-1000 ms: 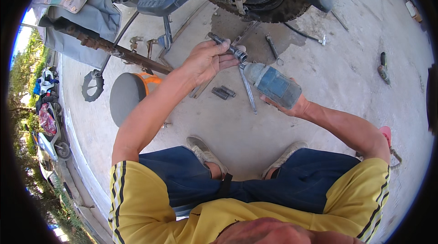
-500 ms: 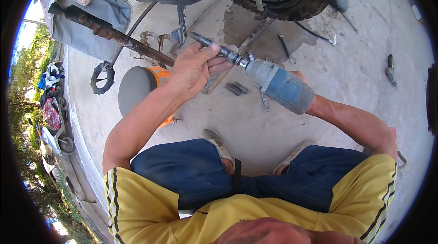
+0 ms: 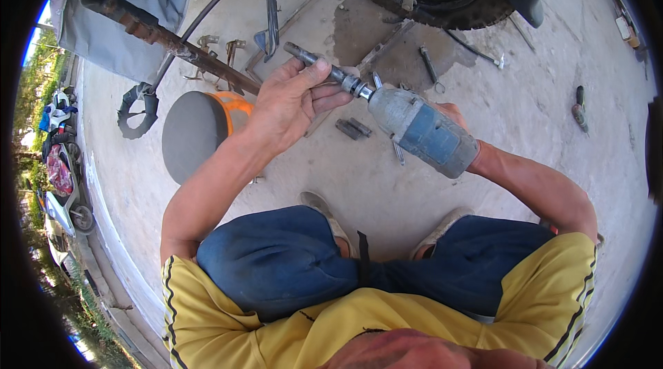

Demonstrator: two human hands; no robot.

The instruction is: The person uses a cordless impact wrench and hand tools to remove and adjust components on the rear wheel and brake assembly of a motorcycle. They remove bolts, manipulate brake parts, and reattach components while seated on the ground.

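A blue and grey impact wrench (image 3: 431,136) hangs over the floor in front of my knees, its nose turned up to the left. My right hand (image 3: 452,113) is closed on its grip, mostly hidden by the tool's body. A long dark metal socket (image 3: 298,53) points away from the wrench's shiny drive end. Thumb and fingers of my left hand (image 3: 280,103) close around this socket, near the collar where it meets the drive. Just beyond it stands a vehicle's dark wheel (image 3: 476,13).
A round grey-topped stool (image 3: 193,134) with orange parts stands at left. A rusty bar (image 3: 176,48) slants above it. Short dark sockets (image 3: 353,127), a dark rod (image 3: 429,64) and a screwdriver (image 3: 580,108) lie on the concrete. Parked scooters (image 3: 69,189) line the far left.
The view has shifted slightly, with the stool farther left and the wheel farther right in the picture. Both hands keep their grips, and the wrench tilts a little more.
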